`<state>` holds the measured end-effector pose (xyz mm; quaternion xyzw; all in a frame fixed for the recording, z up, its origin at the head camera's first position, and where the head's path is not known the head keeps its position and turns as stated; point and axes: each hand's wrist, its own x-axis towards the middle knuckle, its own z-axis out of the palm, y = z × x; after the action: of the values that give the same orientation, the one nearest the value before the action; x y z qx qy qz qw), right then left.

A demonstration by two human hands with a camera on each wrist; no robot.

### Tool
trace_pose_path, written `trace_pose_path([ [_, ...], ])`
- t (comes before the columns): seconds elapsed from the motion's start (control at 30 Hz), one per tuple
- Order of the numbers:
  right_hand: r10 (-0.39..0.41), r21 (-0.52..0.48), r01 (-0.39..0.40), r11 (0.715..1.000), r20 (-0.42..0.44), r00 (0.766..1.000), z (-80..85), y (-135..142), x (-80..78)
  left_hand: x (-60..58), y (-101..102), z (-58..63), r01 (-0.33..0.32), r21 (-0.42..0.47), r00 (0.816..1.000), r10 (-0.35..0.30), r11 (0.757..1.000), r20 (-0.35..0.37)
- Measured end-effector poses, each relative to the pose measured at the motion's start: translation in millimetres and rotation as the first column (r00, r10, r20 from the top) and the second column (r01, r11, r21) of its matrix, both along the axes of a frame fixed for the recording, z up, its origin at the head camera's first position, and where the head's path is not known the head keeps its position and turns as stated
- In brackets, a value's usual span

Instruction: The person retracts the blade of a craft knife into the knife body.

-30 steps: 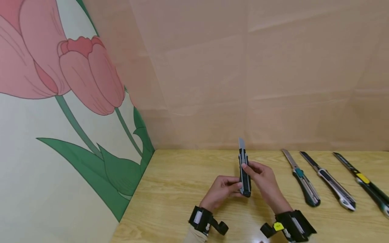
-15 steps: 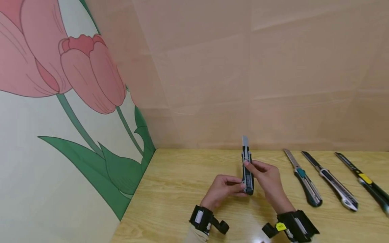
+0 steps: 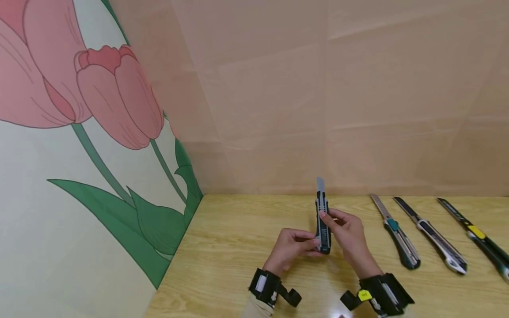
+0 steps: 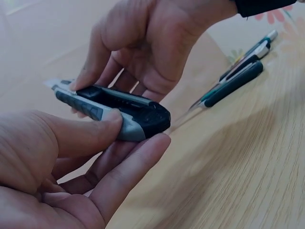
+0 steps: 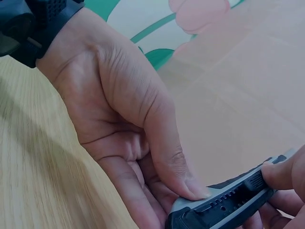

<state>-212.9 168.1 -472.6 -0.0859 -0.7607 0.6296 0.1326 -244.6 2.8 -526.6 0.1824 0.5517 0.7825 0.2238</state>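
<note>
A black and grey plastic utility knife (image 3: 324,227) with a metal blade (image 3: 320,184) is held above the yellowish wood-grain table (image 3: 234,216), its tip pointed away from the person. The lower end is pinched by the left grip (image 3: 292,247); the upper part is clasped by the right grip (image 3: 350,232). Rightward, three mostly dark, slim cutters (image 3: 435,240) are laid slantwise.

A light wooden table (image 3: 238,212) with fine grain runs to the foot of a tan sheet (image 3: 338,97), which fills most of the background and shows straight fold creases and small wrinkles. To the left stands a pale wall (image 3: 32,212) painted with large pink tulips (image 3: 119,97), green stems (image 3: 99,161) and broad green leaves (image 3: 103,216), its lower edge slanting along the table's side. A white glare (image 3: 336,312) shines on the tabletop near the bottom.
</note>
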Motion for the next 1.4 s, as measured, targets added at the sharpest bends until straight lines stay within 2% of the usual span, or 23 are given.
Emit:
trace_pose_path([
  [0.5,0.045,0.006,-0.045,0.999,-0.032,0.998,4.6,-0.4,-1.5,0.7,2.5,1.7,-0.026,0.034,1.000,0.026,0.999,0.009],
  [0.77,0.058,0.010,-0.058,0.998,-0.002,0.998,9.4,-1.0,-4.4,-0.8,0.5,6.2,-0.040,0.008,0.999,0.040,0.999,-0.011],
  [1.13,0.067,-0.014,-0.066,0.998,0.129,0.989,6.5,6.3,-5.0,-0.3,-1.3,6.4,-0.044,0.017,0.998,0.045,0.999,-0.033],
  [1.4,0.028,0.002,-0.028,1.000,0.097,0.995,5.8,3.0,-0.8,1.8,0.8,3.9,-0.031,0.023,0.998,0.033,0.999,-0.056],
])
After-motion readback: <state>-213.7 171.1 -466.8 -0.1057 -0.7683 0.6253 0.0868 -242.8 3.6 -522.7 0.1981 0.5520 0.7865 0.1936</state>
